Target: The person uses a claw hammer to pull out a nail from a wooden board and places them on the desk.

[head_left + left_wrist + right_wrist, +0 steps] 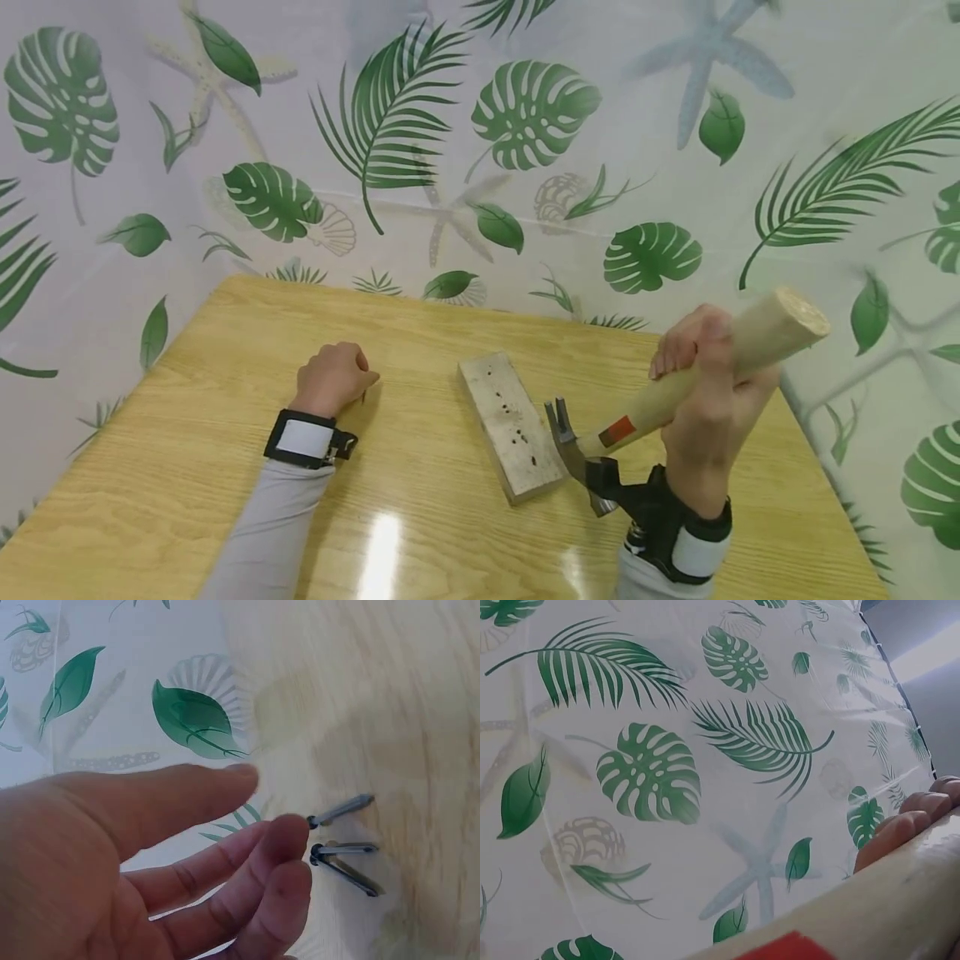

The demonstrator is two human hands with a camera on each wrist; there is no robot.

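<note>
My right hand (705, 408) grips a claw hammer (656, 404) by its pale wooden handle, which has a red label. The handle slopes up to the right, and the metal head hangs low beside the right edge of a wood block (487, 404). Dark spots run along the block's top. In the right wrist view, curled fingers (900, 832) lie over the handle (885, 900). My left hand (332, 379) is low over the table, left of the block. The left wrist view shows its thumb and fingertips apart, near three nails (346, 849) on the wood.
The light wooden table (420, 517) extends around the block and both hands. A white curtain (525, 200) printed with leaves and starfish hangs behind its far edge. Each wrist bears a black strap (303, 437).
</note>
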